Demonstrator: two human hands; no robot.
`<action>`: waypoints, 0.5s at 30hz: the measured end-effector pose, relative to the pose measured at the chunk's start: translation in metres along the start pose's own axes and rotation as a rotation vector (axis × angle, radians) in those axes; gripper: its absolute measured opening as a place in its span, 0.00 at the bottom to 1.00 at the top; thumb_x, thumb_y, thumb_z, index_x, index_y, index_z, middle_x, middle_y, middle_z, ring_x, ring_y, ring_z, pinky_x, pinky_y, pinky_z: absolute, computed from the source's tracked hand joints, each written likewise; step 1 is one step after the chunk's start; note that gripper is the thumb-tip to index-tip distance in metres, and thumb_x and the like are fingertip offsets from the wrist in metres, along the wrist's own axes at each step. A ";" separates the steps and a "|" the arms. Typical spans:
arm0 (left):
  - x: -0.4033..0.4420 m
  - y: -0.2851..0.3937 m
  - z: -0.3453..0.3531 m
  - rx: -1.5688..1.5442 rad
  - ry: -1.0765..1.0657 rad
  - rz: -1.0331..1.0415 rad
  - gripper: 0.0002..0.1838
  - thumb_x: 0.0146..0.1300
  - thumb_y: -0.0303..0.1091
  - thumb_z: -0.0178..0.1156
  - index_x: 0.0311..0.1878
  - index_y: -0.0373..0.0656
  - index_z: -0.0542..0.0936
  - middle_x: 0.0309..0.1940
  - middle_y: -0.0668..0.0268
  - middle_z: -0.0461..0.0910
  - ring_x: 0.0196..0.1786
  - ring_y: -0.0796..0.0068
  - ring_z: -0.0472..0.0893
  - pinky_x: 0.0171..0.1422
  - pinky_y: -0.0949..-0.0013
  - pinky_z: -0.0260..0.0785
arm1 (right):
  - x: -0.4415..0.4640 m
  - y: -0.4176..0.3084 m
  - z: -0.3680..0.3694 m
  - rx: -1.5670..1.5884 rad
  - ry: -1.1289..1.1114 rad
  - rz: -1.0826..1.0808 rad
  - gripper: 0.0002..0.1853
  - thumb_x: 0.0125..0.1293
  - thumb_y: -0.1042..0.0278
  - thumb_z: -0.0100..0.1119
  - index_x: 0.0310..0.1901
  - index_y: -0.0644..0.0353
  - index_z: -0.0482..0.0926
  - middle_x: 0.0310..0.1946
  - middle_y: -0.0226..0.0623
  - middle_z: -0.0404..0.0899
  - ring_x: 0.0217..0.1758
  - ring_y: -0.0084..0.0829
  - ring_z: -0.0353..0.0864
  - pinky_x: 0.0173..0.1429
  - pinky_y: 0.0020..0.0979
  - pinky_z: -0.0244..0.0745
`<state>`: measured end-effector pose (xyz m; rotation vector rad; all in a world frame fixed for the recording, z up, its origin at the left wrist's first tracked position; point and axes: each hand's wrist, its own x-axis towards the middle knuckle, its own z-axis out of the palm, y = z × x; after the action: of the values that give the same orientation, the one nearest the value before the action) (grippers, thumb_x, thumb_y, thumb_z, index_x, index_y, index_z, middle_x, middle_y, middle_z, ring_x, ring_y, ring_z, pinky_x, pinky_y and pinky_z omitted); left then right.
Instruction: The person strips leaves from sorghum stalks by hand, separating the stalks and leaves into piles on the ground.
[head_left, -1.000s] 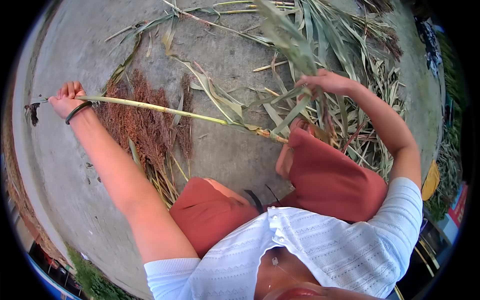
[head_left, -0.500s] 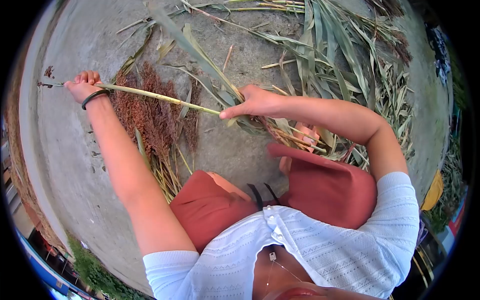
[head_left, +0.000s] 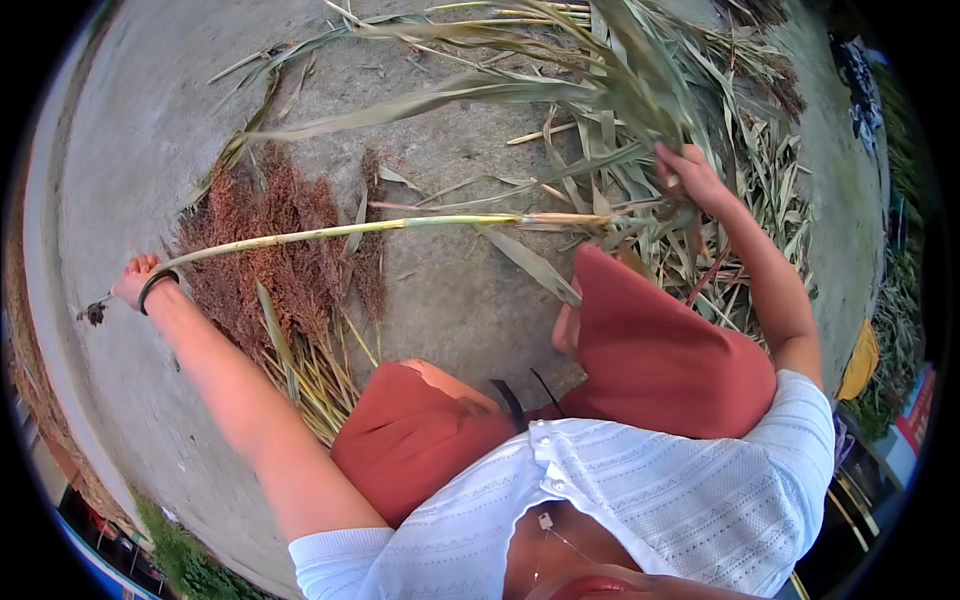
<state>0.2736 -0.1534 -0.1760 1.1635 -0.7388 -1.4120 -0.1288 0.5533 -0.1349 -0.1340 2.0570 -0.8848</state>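
My left hand (head_left: 133, 282), with a dark band at the wrist, is closed round the upper end of a long stalk (head_left: 400, 224) at the far left. The stalk arches rightward across the view, and a small dark tip pokes out beyond the hand. Farther right, my right hand (head_left: 692, 180) is closed on long green leaves (head_left: 640, 85), which are blurred at their upper part. Beneath the stalk lies a pile of reddish-brown seed heads (head_left: 280, 250), their stems gathered near my knee.
Stripped leaves (head_left: 770, 210) are heaped on the concrete floor (head_left: 440, 300) at the right. More stalks (head_left: 510, 15) lie at the top. A yellow object (head_left: 861, 360) is at the right edge, and green plants (head_left: 185, 550) are at the lower left.
From mid-stalk half a second ago, my right hand has moved right, with leaves now trailing from it. My left hand has shifted left and down, still holding the stalk.
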 end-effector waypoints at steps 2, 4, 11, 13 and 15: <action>0.014 0.003 -0.024 -0.013 -0.022 0.002 0.22 0.65 0.55 0.33 0.20 0.52 0.52 0.11 0.72 0.52 0.12 0.76 0.50 0.18 0.71 0.41 | -0.013 0.092 -0.100 -0.593 0.464 -0.213 0.20 0.71 0.55 0.47 0.32 0.67 0.71 0.20 0.25 0.64 0.25 0.21 0.61 0.29 0.31 0.60; 0.014 0.009 -0.039 -0.059 -0.001 0.031 0.20 0.63 0.52 0.34 0.19 0.52 0.52 0.11 0.72 0.52 0.12 0.77 0.50 0.18 0.72 0.41 | -0.053 0.202 -0.226 -0.712 0.727 0.124 0.20 0.66 0.54 0.50 0.36 0.68 0.77 0.21 0.44 0.73 0.26 0.34 0.70 0.35 0.42 0.66; -0.079 -0.001 0.061 -0.231 -0.199 -0.094 0.32 0.70 0.66 0.32 0.20 0.49 0.60 0.11 0.70 0.56 0.12 0.75 0.51 0.17 0.71 0.45 | -0.096 0.364 -0.333 -0.725 0.374 0.304 0.33 0.57 0.52 0.67 0.58 0.65 0.73 0.56 0.51 0.75 0.59 0.43 0.75 0.60 0.38 0.70; -0.090 -0.007 0.082 -0.355 -0.259 -0.122 0.31 0.70 0.66 0.36 0.20 0.50 0.60 0.11 0.72 0.56 0.11 0.77 0.53 0.16 0.71 0.46 | -0.081 0.240 -0.262 -0.858 0.669 0.582 0.32 0.58 0.53 0.64 0.59 0.64 0.71 0.58 0.52 0.73 0.60 0.52 0.73 0.61 0.45 0.70; -0.113 0.004 0.103 -0.389 -0.277 -0.109 0.29 0.71 0.63 0.36 0.21 0.50 0.60 0.12 0.73 0.54 0.12 0.79 0.51 0.17 0.74 0.45 | -0.045 0.217 -0.248 -1.006 1.076 0.557 0.27 0.61 0.54 0.62 0.58 0.61 0.73 0.56 0.47 0.73 0.58 0.50 0.73 0.57 0.46 0.71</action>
<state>0.1688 -0.0627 -0.1124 0.7227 -0.5603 -1.7402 -0.2413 0.8659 -0.1502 0.4622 3.0967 0.6595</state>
